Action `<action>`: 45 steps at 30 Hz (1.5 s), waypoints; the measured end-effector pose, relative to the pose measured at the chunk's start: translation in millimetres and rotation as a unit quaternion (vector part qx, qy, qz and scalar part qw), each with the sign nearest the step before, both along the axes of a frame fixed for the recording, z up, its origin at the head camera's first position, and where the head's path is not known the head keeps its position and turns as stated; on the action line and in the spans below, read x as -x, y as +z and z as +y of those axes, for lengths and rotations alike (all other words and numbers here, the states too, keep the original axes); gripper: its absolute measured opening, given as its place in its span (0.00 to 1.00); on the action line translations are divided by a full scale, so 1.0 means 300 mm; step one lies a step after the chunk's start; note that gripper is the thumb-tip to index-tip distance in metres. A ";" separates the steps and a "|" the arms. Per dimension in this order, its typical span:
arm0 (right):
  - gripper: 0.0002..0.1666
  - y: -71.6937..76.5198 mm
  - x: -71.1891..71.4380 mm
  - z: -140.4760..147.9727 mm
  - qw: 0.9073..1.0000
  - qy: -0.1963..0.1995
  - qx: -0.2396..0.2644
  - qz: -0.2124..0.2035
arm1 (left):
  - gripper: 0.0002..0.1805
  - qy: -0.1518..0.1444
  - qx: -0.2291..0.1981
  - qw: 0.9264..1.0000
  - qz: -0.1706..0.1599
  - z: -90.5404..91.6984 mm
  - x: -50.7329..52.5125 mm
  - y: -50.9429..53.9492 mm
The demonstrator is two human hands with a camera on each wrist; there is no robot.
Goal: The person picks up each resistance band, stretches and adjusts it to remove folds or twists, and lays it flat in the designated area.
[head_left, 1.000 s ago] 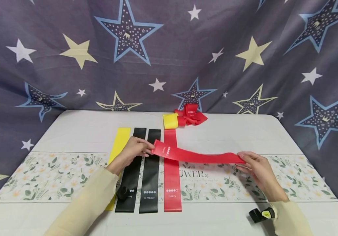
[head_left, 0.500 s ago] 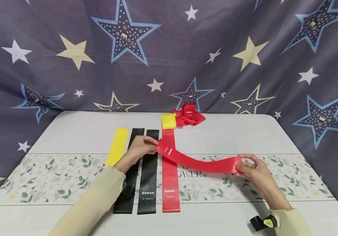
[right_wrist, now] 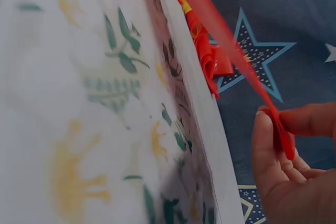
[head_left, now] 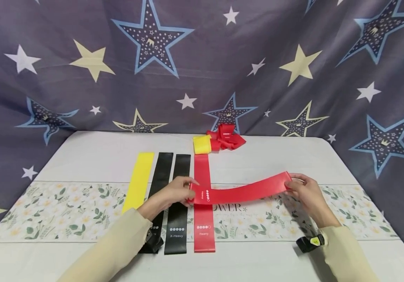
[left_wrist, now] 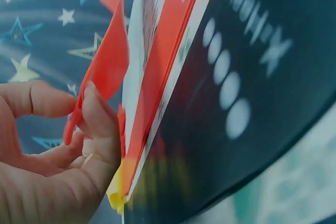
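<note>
A red resistance band, printed "Heavy" near its left end, stretches between my two hands above the table. My left hand pinches its left end between thumb and fingers; the left wrist view shows the band in that pinch. With thumb and fingers my right hand grips the other end, also seen in the right wrist view. Beneath the held band lies a second red band, flat and lengthwise. To its left lie a black "X-Heavy" band, another black band and a yellow band.
At the back of the table sit a crumpled pile of red bands and a folded yellow band. A floral strip crosses the white tablecloth. A star-patterned curtain hangs behind.
The left hand has moved lower and slightly right with its end of the red band. The right end dipped, then rose, and the band's face has turned toward the head camera.
</note>
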State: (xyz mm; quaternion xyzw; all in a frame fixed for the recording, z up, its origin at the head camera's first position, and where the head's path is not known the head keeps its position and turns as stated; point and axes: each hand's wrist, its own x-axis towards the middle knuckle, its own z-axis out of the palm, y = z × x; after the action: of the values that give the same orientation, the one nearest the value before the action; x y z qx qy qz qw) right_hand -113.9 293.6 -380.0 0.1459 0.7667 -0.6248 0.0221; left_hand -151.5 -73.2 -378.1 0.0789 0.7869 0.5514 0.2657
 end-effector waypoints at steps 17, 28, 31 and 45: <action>0.24 0.024 0.253 -0.083 0.999 -0.004 -0.040 0.014 | 0.14 -0.097 -0.030 0.991 -0.086 0.047 -0.210 -0.003; 0.20 -0.001 0.364 -0.225 0.999 -0.016 -0.017 0.035 | 0.15 -0.138 -0.071 0.976 -0.155 0.146 -0.329 -0.041; 0.19 -0.009 0.382 -0.265 0.999 -0.006 -0.029 0.036 | 0.14 -0.148 -0.091 0.969 -0.176 0.166 -0.349 -0.052; 0.17 -0.075 0.452 -0.405 0.998 0.034 -0.061 0.004 | 0.13 -0.144 -0.083 0.952 -0.258 0.209 -0.370 -0.076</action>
State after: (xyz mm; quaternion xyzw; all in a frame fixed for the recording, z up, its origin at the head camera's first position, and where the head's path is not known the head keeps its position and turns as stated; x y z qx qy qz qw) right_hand -249.6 172.2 -402.5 0.1181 0.8082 -0.5761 0.0318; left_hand -40.5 -10.5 -401.0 0.0687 0.6229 0.5723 0.5289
